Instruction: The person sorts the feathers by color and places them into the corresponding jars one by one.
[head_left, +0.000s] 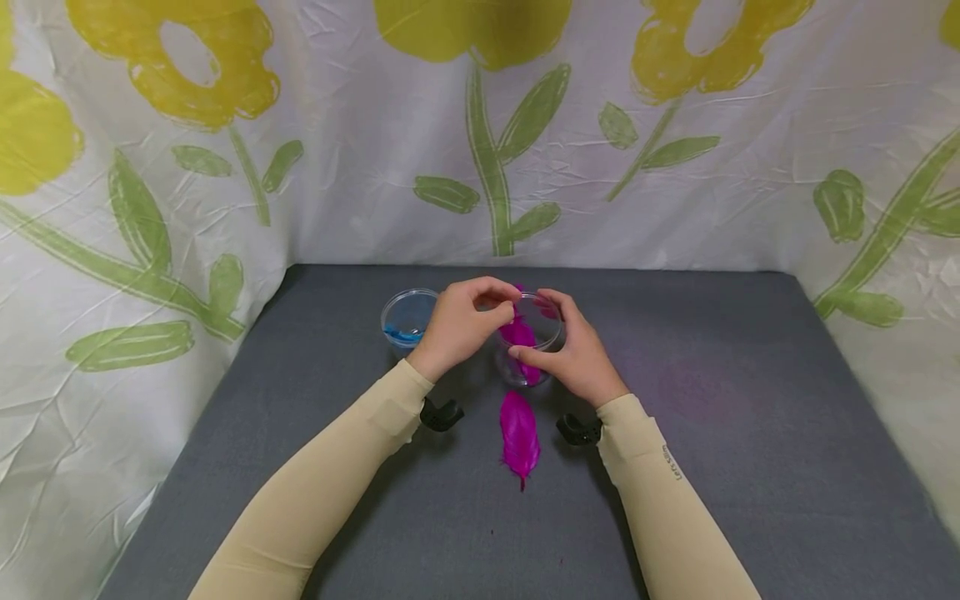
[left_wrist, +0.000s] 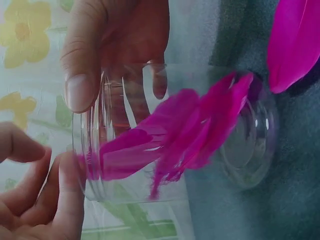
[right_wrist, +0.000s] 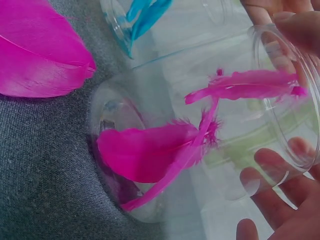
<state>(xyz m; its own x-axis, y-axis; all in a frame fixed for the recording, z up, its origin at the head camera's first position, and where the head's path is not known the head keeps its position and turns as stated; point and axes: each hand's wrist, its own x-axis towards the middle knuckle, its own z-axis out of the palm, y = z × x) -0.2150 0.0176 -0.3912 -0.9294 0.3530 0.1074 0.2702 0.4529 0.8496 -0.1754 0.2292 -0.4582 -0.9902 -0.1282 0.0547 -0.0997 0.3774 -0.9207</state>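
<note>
A clear jar (head_left: 542, 337) stands upright on the table with magenta feathers (right_wrist: 150, 152) inside. My right hand (head_left: 581, 354) grips it near the rim, thumb in front and fingers round the far side. At the mouth, my left hand (head_left: 468, 321) has its curled fingertips around the upper end of another magenta feather (right_wrist: 245, 85), which reaches down inside the jar. The fingertips partly hide that end. One more magenta feather (head_left: 520, 435) lies flat on the table between my forearms, its quill toward me.
Left of my left hand stands a second clear jar (head_left: 408, 310), holding blue feathers (right_wrist: 150, 20). A dark grey cloth (head_left: 712, 467) covers the table. Behind it hangs a white curtain (head_left: 352, 150) with yellow flowers.
</note>
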